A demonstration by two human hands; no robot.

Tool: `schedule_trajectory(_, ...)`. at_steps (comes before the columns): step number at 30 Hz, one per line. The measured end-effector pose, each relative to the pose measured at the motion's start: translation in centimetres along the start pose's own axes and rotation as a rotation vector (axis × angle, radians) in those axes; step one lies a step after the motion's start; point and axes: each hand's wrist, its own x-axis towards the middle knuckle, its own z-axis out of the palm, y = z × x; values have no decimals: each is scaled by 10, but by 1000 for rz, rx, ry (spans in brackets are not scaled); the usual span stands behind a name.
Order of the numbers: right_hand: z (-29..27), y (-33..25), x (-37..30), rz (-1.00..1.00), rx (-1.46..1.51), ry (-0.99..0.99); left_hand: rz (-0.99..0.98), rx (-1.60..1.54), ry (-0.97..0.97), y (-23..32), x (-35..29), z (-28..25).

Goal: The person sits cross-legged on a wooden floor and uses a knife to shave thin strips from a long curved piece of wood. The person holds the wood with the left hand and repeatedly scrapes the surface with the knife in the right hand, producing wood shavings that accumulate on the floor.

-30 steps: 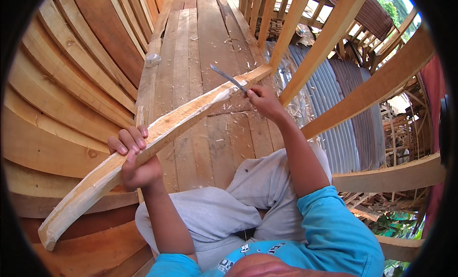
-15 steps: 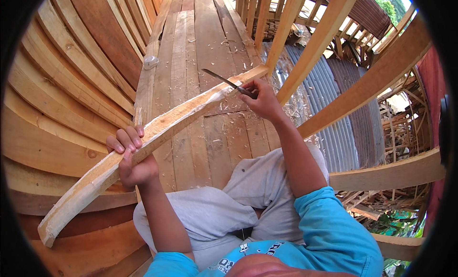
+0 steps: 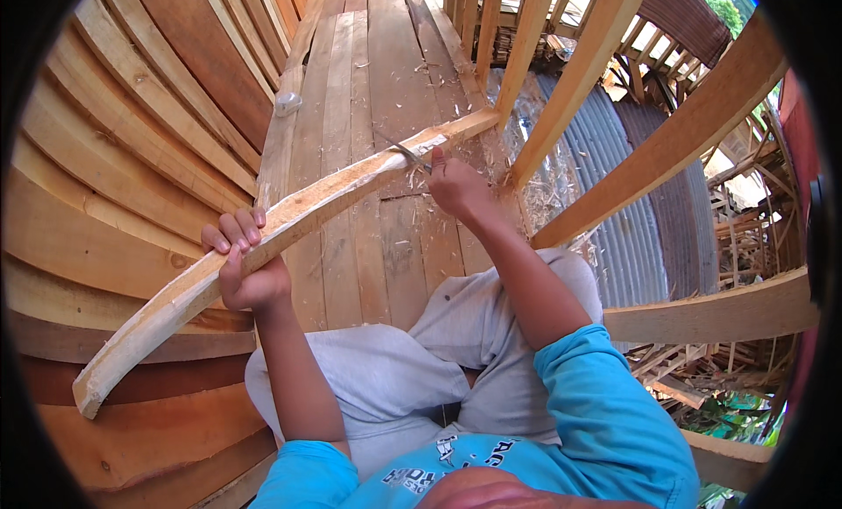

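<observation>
A long pale wooden strip [image 3: 351, 183] with rough, bark-like white edging slants across in front of me, from the lower left up to the railing posts. My left hand [image 3: 248, 257] is wrapped round it left of its middle, thumb on the near side and fingers over the far side. Near its upper right end my right hand [image 3: 458, 186] is closed round the handle of a knife [image 3: 406, 152]. The dark blade lies across the strip's near edge and points up and left; the handle is mostly hidden in the fist.
Beneath is a plank floor [image 3: 346, 97] scattered with shavings. Stacked boards [image 3: 114, 185] line the left. Wooden railing posts [image 3: 579, 79] rise on the right, with corrugated metal sheets [image 3: 605, 185] beyond. A small clear plastic object [image 3: 287, 104] lies by the left boards.
My right hand and the knife have moved left and slightly down along the strip, and the fist has turned. My left hand keeps its hold on the strip.
</observation>
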Motion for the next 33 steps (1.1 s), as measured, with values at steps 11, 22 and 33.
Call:
schedule_trajectory(11, 25, 1, 14, -135, -127, 333, -9, 15, -1, 2, -2, -1)
schedule_trajectory(22, 26, 17, 32, -52, -163, 368, -37, 9, -31, 2, 0, -4)
schedule_trajectory(33, -1, 15, 27, -41, -77, 261, -21, -19, -10, -2, 2, 4)
